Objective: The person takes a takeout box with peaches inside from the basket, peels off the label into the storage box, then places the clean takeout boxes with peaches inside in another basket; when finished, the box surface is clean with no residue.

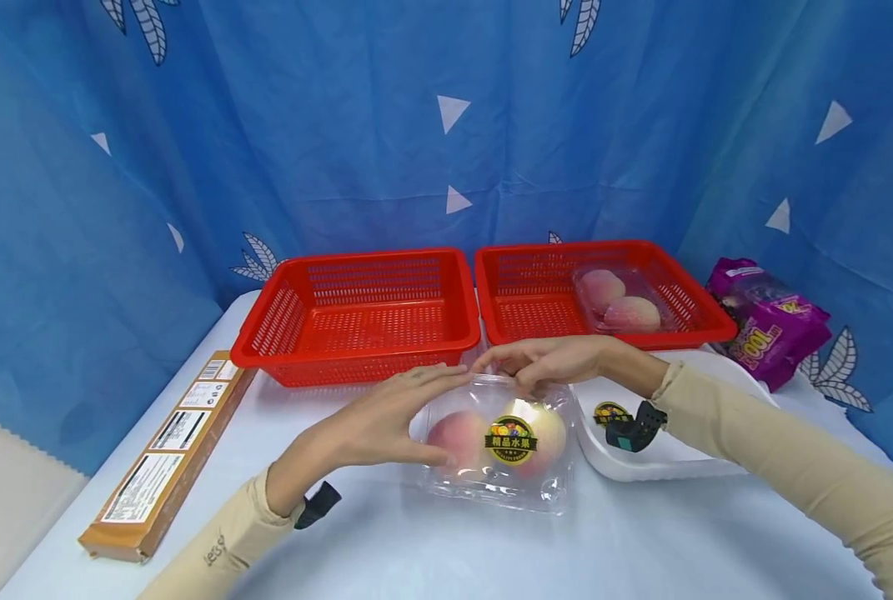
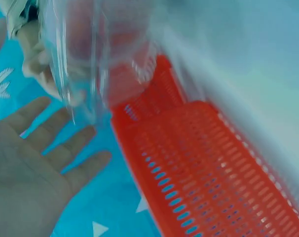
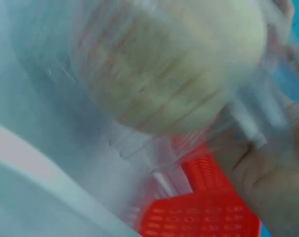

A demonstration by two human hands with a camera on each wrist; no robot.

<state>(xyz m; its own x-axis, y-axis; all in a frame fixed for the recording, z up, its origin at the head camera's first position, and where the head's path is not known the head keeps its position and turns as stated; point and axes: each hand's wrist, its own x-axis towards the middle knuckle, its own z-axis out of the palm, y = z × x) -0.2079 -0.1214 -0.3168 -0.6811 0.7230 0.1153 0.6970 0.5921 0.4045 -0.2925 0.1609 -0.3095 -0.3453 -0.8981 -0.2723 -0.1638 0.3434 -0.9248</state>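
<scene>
A clear plastic clamshell box (image 1: 484, 487) holding two pink and pale-yellow peaches (image 1: 454, 440) is in front of me, with a round black fruit label (image 1: 510, 440) on its lid. My left hand (image 1: 378, 421) is at its left side, fingers extended toward the far edge and thumb over the near left peach. In the left wrist view those fingers (image 2: 58, 131) are spread beside the clear plastic. My right hand (image 1: 559, 360) grips the far right edge with bent fingers. The right wrist view shows a peach (image 3: 174, 74) close up behind the plastic.
Behind are two red baskets, the left one (image 1: 378, 367) and the right one (image 1: 514, 333); the right holds another peach box (image 1: 626, 308). A white tray (image 1: 634, 473) bearing a fruit label (image 1: 609, 414) is at right, near a purple bag (image 1: 772, 333). A long brown carton (image 1: 164, 458) lies left.
</scene>
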